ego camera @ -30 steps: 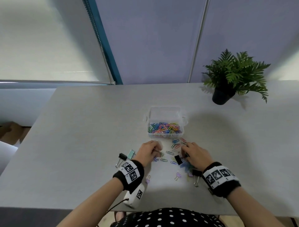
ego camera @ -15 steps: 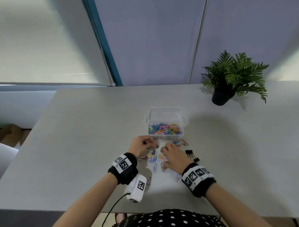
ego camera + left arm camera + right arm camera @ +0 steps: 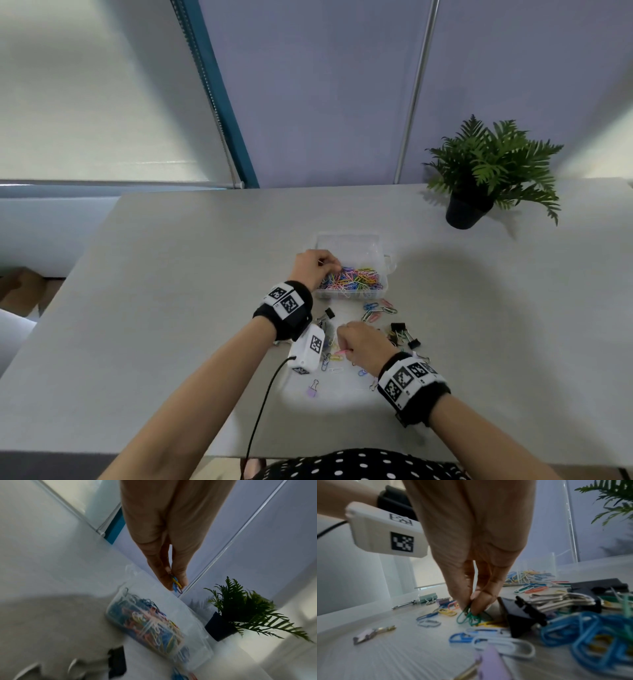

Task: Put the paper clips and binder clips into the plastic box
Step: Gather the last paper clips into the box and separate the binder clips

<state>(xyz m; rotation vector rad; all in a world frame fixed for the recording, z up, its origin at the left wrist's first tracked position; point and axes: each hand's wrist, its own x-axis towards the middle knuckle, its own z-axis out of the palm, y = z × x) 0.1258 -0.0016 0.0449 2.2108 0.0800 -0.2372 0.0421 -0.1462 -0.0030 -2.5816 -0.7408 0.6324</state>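
Left hand [image 3: 171, 555] pinches paper clips [image 3: 176, 584] over plastic box [image 3: 197, 626]; right hand [image 3: 476, 561] pinches green clips [image 3: 469, 616].

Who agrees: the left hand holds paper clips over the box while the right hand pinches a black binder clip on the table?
Not quite. The right hand pinches green paper clips, as the right wrist view shows. The left hand does hold paper clips over the box.
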